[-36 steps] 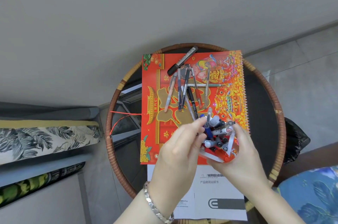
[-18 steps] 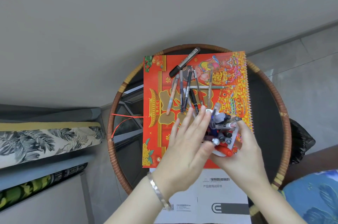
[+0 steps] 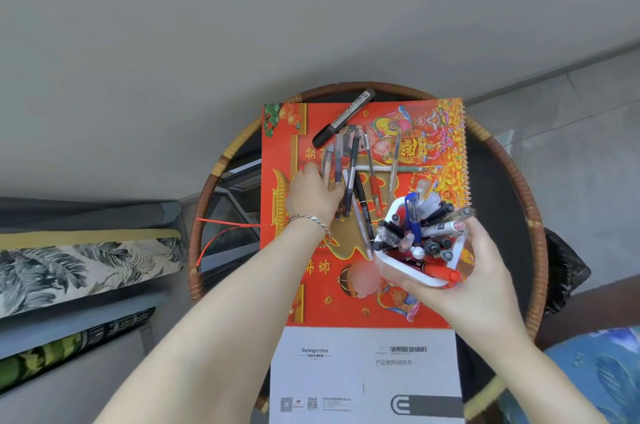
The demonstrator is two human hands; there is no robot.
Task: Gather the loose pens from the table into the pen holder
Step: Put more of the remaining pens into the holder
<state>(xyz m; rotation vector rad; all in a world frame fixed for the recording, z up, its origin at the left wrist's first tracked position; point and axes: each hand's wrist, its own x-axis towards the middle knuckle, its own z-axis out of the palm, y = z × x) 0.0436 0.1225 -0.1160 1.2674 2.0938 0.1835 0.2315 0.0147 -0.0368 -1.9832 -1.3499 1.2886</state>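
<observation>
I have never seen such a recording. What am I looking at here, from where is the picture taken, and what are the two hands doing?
There is no machine: a person wears a camera on the head, looking down at their own bare hands. A round table carries a red calendar and a white booklet. The right hand holds a white pen holder, already full of pens. The left hand reaches onto the loose pens lying on the calendar; its fingers touch them. A black marker lies apart.

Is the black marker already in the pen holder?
No, the black marker lies at the calendar's far edge, apart from the pen holder in the right hand.
</observation>
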